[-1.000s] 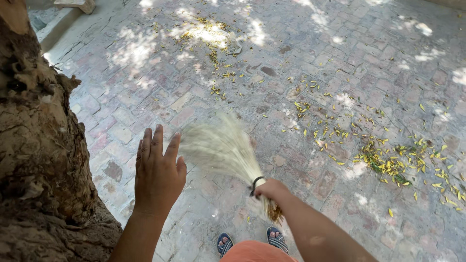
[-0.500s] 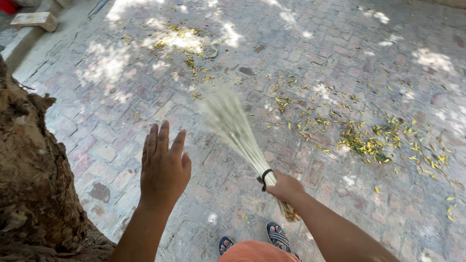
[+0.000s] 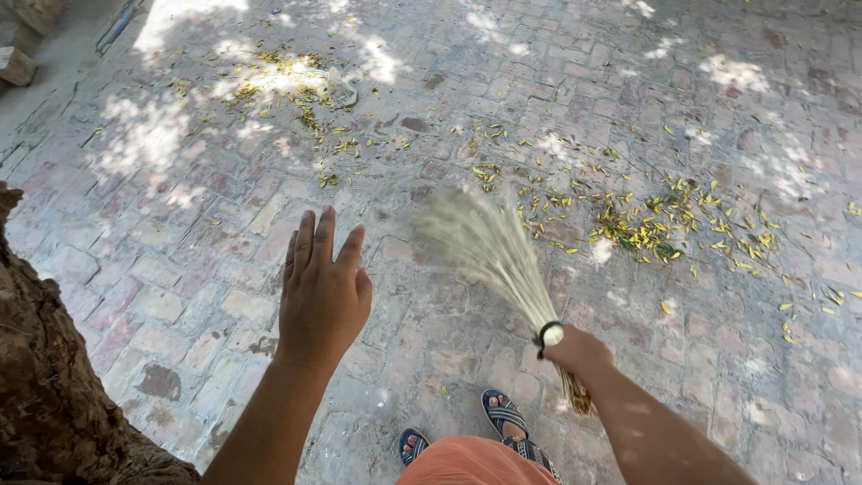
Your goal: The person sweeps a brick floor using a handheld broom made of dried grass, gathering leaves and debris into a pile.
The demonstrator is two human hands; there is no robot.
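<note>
My right hand [image 3: 582,353] grips the bound neck of a pale straw broom [image 3: 492,250], whose blurred bristles fan out over the brick paving toward the upper left. My left hand [image 3: 323,289] is held out flat above the paving, fingers stretched and slightly apart, holding nothing. A scatter of yellow and green fallen leaves [image 3: 643,229] lies to the right of the broom's bristles. A second patch of leaves [image 3: 289,79] lies farther off at the upper left.
A rough tree trunk [image 3: 45,386] fills the lower left corner. The ground is brick paving [image 3: 162,269] with dappled sunlight. My sandalled feet [image 3: 503,415] stand at the bottom edge. A stone block [image 3: 13,65] lies at the far left by a raised edge.
The broom has swung from the left toward the right, closer to the leaf scatter. The view has shifted right, so the tree trunk takes up less of the picture. My left hand stays outstretched.
</note>
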